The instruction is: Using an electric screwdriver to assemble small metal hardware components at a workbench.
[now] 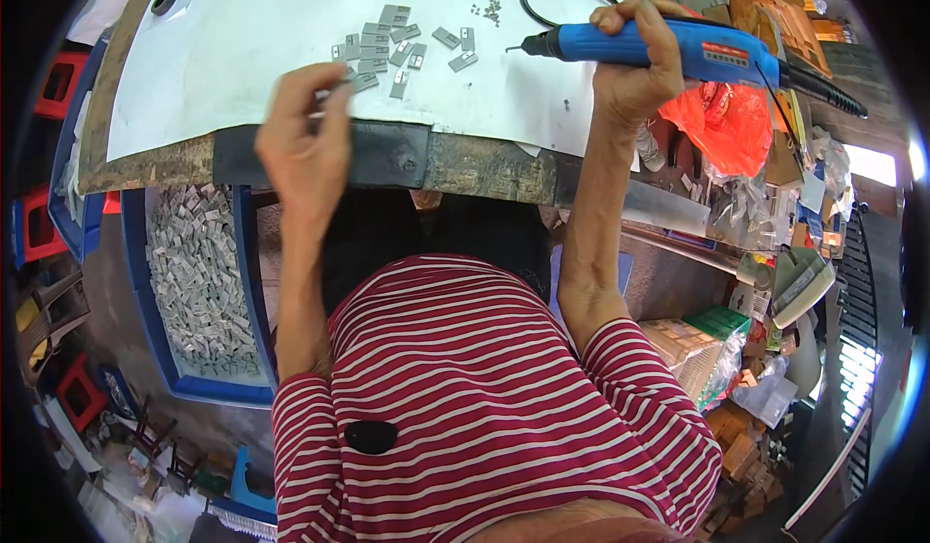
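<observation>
In my right hand (635, 68) is a blue electric screwdriver (668, 52), its body lying level and its thin bent-looking tip pointing left over the white sheet. My fingers wrap round the body near its front. My left hand (305, 141) is over the table's near edge, thumb and fingers pinched on a small grey rectangular piece (347, 74) that is mostly hidden by the fingertips. Just beyond and right of it, several similar grey pieces (373, 41) lie loosely grouped, each with a dark spot. A small scatter of tiny parts (492, 8) lies left of the screwdriver's tip.
A white sheet (223, 59) covers the worn wooden table; a dark ring (164, 1) sits at its far left. More grey pieces lie along the far edge. Below left stands a blue bin (145, 296) full of small grey parts. A red plastic bag (722, 131) and clutter crowd the right.
</observation>
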### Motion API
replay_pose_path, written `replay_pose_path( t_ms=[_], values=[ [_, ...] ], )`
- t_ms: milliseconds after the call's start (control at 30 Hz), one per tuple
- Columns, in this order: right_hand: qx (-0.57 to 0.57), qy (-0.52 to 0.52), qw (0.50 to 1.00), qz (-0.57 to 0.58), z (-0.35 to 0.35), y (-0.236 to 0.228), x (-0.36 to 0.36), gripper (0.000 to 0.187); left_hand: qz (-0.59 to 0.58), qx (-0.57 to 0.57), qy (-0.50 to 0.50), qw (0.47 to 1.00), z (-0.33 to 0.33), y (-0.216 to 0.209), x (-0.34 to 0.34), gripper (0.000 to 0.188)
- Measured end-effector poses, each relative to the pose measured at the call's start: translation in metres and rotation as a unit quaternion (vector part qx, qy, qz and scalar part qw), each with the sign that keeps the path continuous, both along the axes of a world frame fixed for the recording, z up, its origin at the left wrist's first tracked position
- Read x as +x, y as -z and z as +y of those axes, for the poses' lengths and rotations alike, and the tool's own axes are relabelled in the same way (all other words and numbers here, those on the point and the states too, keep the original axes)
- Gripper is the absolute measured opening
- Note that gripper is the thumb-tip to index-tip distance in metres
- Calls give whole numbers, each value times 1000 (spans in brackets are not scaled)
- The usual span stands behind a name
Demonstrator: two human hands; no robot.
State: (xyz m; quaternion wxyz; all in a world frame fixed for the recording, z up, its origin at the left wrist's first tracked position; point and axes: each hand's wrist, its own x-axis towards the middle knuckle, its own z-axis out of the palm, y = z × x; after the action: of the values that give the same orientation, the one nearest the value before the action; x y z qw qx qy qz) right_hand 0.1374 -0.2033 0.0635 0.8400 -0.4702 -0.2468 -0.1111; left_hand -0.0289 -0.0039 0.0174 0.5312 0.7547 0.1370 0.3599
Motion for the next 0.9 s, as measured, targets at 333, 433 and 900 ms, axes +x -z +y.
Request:
replay_pose_path(
  t_ms=[333,433,900],
  values=[
    [46,-76,996,24,9,-7,-19,16,211,162,-343,901,130,49,-164,22],
    [54,-95,994,24,10,-7,-22,16,219,195,-364,884,143,74,-181,21],
    [76,-129,989,15,13,-18,-46,16,31,108,73,991,-42,6,23,25]
  ],
)
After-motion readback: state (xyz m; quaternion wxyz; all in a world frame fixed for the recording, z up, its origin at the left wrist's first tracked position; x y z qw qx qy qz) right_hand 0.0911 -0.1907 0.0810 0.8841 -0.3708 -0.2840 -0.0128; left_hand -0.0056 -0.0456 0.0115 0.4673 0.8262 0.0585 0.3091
